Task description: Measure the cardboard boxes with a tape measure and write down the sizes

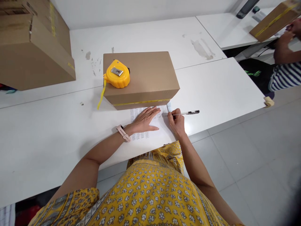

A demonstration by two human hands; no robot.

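Note:
A sheet of paper (157, 133) with columns of small writing lies on the white table in front of me. My left hand (146, 120) rests flat on it, fingers stretched out and holding nothing. Near the sheet's right side, my right hand (176, 123) grips a pen (189, 112), its tip close to the written lines. Just behind the paper stands a closed cardboard box (143, 72) with yellow tape along its front. On the box's left end sits a yellow tape measure (117, 74), its strap hanging over the edge.
Larger cardboard boxes (35, 56) stand at the left of the white table (42, 125). A co-worker's arm (285, 47) is at the far right beside another taped box (274, 23). The table's right corner carries a beige guard (268, 102).

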